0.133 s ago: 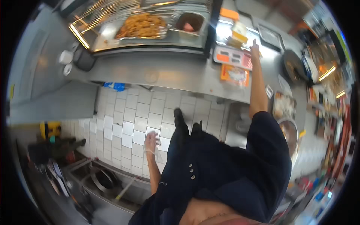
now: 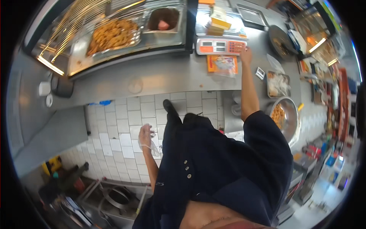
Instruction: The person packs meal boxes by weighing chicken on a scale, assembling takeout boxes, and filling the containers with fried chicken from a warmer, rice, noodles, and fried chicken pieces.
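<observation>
My right hand (image 2: pixel 246 55) reaches to the right end of the keypad on a white and orange digital scale (image 2: pixel 218 46). A fingertip is at the keys, and the hand looks open with nothing in it. On the scale's metal platform stands a yellow and white carton (image 2: pixel 221 21). An orange and white packet (image 2: pixel 221 65) lies just in front of the scale. My left hand (image 2: pixel 145 134), in a loose clear plastic glove, hangs low over the tiled floor at my left side. Its fingers are slightly bent and apart, holding nothing.
A glass display case (image 2: pixel 129 57) with a tray of fried food (image 2: pixel 114 36) stands left of the scale. On the right are a dark pan (image 2: pixel 281 41), a metal bowl of food (image 2: pixel 292 120) and a tray with white plastic (image 2: pixel 284 84). A burner (image 2: pixel 118 196) is at lower left.
My right hand has come back from beside the platform to the scale's keypad. The view has shifted, so the counter appears farther left. My left hand still hangs low.
</observation>
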### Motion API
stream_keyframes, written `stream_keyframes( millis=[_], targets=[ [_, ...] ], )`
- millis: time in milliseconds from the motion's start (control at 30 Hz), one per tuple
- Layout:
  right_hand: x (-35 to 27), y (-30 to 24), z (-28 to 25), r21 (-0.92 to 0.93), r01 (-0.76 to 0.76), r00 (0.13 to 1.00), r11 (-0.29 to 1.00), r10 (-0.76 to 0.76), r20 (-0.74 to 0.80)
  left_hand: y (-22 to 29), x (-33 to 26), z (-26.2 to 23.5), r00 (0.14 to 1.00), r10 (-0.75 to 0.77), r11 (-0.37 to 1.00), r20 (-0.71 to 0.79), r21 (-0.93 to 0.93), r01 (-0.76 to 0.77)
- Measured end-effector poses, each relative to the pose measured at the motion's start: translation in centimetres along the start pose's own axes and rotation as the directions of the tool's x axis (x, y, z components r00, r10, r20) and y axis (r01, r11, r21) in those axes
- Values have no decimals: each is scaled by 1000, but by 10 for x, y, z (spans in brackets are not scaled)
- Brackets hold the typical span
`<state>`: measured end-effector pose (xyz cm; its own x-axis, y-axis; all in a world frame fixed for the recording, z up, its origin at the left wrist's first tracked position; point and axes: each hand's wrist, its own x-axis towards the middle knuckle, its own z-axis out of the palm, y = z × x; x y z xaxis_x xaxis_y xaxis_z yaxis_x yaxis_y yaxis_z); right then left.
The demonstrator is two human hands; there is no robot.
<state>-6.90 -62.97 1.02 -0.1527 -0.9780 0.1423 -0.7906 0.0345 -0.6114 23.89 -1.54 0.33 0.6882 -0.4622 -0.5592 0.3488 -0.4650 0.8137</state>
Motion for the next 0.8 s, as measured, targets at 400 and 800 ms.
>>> stream_keyframes(
  millis=[400,800],
  targets=[
    [-52,13,12,-175,326,945,929,-321,58,160,167,-12,944,100,927,313,316,-203],
    [-54,-8,2,-280,200,978,939,-174,114,181,180,86,887,123,861,445,396,-318]
  ],
)
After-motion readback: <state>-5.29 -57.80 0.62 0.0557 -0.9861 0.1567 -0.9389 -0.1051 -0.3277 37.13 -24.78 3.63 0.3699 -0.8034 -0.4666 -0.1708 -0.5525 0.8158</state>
